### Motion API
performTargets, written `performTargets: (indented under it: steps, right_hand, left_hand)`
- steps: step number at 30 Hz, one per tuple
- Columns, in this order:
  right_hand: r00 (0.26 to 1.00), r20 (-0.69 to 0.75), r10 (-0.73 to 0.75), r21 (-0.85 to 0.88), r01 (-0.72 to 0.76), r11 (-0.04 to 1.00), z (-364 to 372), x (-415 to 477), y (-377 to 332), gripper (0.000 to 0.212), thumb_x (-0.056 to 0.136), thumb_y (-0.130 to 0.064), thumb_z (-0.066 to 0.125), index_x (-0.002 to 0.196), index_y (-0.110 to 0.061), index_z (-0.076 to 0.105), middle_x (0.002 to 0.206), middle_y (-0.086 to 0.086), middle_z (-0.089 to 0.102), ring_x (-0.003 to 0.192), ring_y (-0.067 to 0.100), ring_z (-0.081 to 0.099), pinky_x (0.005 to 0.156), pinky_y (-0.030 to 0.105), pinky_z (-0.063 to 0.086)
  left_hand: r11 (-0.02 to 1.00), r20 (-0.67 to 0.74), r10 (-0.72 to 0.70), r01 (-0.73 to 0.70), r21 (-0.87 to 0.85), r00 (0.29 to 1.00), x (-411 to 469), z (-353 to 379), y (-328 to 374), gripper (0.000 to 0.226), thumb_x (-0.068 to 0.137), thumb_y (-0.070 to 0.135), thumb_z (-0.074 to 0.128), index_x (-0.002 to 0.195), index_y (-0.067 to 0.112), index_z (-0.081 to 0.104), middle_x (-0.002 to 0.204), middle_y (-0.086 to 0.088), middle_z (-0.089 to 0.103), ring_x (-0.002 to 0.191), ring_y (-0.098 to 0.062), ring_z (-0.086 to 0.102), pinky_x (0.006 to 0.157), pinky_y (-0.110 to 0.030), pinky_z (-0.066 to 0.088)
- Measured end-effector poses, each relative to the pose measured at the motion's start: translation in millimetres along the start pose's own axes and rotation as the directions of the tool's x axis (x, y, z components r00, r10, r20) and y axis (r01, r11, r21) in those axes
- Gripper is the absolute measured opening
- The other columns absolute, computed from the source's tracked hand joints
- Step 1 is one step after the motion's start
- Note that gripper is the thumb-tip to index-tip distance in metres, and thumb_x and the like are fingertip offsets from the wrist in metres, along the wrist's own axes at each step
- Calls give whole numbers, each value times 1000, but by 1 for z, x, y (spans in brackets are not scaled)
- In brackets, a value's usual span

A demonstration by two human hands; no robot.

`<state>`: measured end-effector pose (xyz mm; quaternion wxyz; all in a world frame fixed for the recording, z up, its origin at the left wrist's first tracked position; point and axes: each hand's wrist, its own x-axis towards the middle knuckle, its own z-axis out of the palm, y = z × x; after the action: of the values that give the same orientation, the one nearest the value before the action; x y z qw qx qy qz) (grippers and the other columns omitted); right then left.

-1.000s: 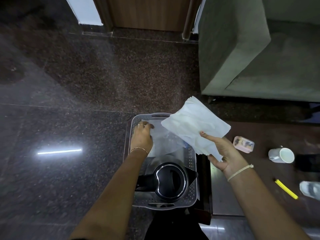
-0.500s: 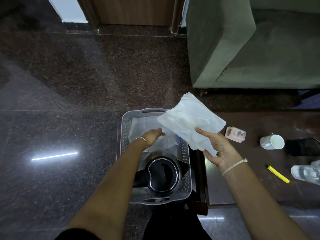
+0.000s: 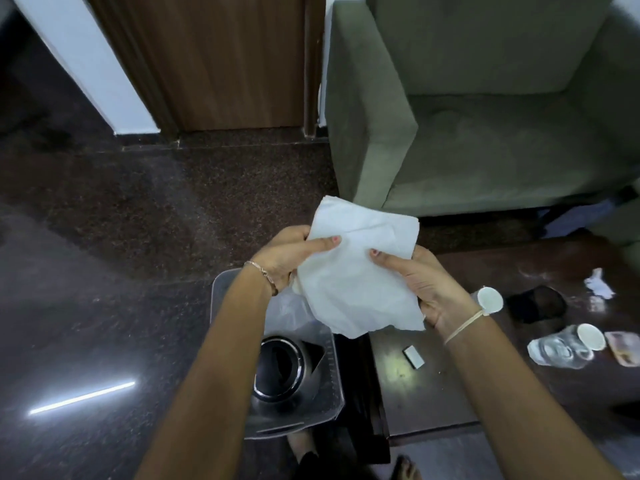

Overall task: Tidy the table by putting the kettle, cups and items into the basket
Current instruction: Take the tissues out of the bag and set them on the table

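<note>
no readable text, label, brand, number or sign anywhere in view. white paper sheet (image 3: 356, 268) held by both hands: blank on the side shown. small white box (image 3: 413, 356) on the dark table (image 3: 450, 393): no print legible. pinkish packet (image 3: 623, 348) at the right edge: pattern blurred, nothing legible. kettle (image 3: 282, 370): no marking seen.

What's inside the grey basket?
The basket holds the black kettle and, further back, some clear plastic. The white paper, held by both hands, covers the back part, so anything there is hidden.
</note>
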<state>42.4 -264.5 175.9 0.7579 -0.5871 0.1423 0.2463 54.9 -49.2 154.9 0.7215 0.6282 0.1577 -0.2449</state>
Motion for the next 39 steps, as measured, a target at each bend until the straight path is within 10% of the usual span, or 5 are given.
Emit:
performTargets:
  steps: [10, 22, 26, 33, 39]
  right_hand:
    - [894, 17, -448, -196, 443, 875, -139, -93, -49, 89, 76, -24, 82, 139, -60, 30, 129, -1, 64, 113, 20, 66, 86, 42, 57]
    - [802, -117, -586, -358, 516, 778, -315, -181, -79, 30, 81, -16, 77, 107, -26, 66, 112, -2, 71, 105, 23, 68, 93, 54, 53]
    - [755, -238, -610, -370, 510, 776, -348, -196, -85, 9, 89, -20, 69, 96, -15, 65, 100, 6, 73, 95, 34, 68, 86, 56, 55]
    - [659, -424, -622, -373, 499, 783, -386, -189, -89, 6, 96, -26, 58, 92, -21, 57, 83, -11, 64, 66, -5, 55, 64, 19, 46]
    - [599, -508, -619, -491, 389, 779, -413, -148, -98, 8, 96, -31, 54, 93, -25, 50, 80, -16, 61, 66, -9, 56, 63, 27, 42]
  left_hand:
    - [960, -159, 203, -228, -164, 966, -38, 186, 9, 27, 84, 18, 72, 104, 1, 68, 99, -12, 75, 83, -23, 72, 69, -32, 60]
    - [935, -61, 151, -163, -315, 987, -54, 393, -12, 45, 85, 52, 61, 112, 17, 70, 110, -7, 73, 99, -26, 71, 70, -34, 57]
    - [920, 29, 102, -83, -384, 994, -48, 437, -12, 47, 84, 45, 63, 117, 12, 68, 119, -13, 69, 113, -33, 64, 104, -53, 43]
    - [900, 106, 126, -69, -431, 986, -26, 476, -13, 38, 91, 38, 56, 117, 12, 68, 115, -10, 71, 107, -26, 68, 99, -44, 48]
    - [941, 108, 174, -133, -310, 979, 6, 497, -9, 40, 87, 34, 65, 112, 3, 67, 115, -11, 71, 107, -25, 68, 93, -39, 53]
